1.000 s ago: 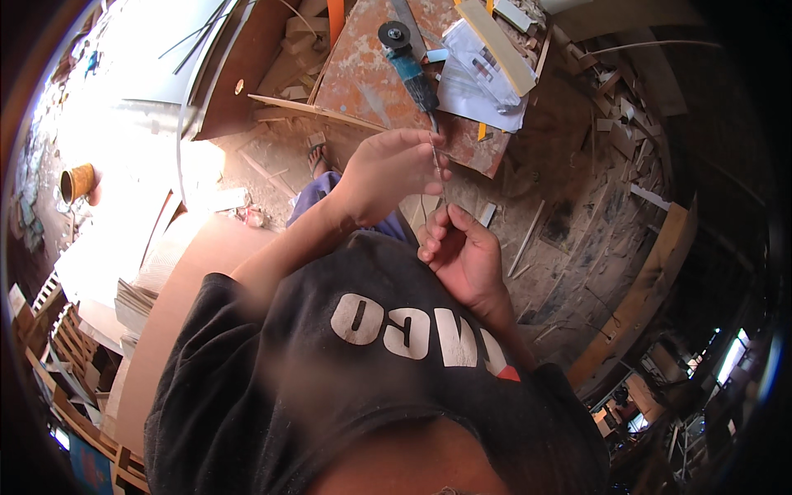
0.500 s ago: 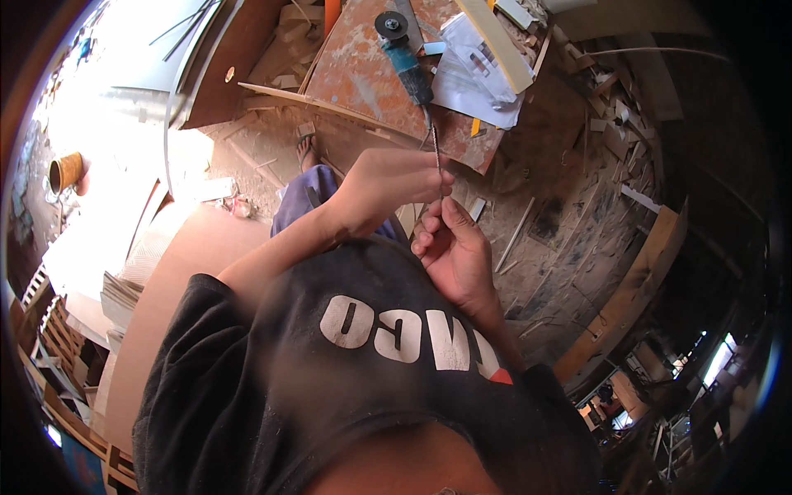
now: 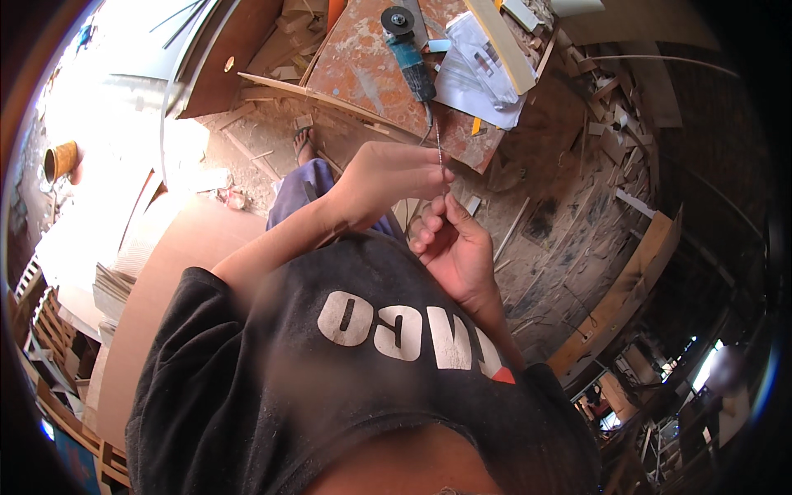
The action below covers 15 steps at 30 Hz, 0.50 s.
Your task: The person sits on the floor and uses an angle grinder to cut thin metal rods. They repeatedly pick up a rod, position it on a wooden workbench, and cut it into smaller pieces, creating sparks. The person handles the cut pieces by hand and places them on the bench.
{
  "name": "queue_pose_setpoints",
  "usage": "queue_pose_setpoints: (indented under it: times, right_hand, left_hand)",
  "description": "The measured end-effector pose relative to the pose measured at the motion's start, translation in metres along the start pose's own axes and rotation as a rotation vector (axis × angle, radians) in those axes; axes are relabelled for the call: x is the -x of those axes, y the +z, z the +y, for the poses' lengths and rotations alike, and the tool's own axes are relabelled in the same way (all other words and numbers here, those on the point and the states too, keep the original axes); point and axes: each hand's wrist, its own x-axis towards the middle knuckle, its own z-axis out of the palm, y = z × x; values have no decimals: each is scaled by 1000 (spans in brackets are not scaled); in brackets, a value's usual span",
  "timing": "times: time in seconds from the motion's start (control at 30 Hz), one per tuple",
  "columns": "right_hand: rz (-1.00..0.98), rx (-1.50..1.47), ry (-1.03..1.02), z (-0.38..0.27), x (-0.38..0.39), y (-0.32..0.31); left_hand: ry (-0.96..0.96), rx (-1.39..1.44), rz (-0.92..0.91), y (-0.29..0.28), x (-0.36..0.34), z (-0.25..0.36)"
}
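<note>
A thin, dark drill bit (image 3: 440, 145) with a spiral shaft points away from me, just in front of my chest. The thumb and fingers of my right hand (image 3: 459, 247) are pinched at its near end, which they partly cover. My left hand (image 3: 386, 183) reaches across from the left, slightly blurred, with its fingertips closed on the middle of the bit. Beyond the bit's far tip, a teal and black angle grinder (image 3: 410, 64) lies on a worn reddish-brown tabletop (image 3: 363, 70).
White papers (image 3: 474, 78) and a pale wood strip (image 3: 505, 48) lie right of the grinder. A large curved board (image 3: 177, 247) is at my left. Wood scraps (image 3: 615, 124) litter the floor at far right, near a long plank (image 3: 619, 289). A yellow bucket (image 3: 60, 162) lies far left.
My left hand has shifted slightly along the drill bit, while my right hand keeps its pinch. The whole view has moved a little.
</note>
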Motion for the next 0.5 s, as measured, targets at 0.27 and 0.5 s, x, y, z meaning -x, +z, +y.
queue_pose_setpoints:
  times: [0.27, 0.5]
  right_hand:
    - [-14, 7, -7, 1, -5, 1]
    - [44, 141, -80, 3, -5, 8]
  left_hand:
    - [16, 14, 14, -2, 0, 2]
    - [42, -1, -3, -7, 1, 4]
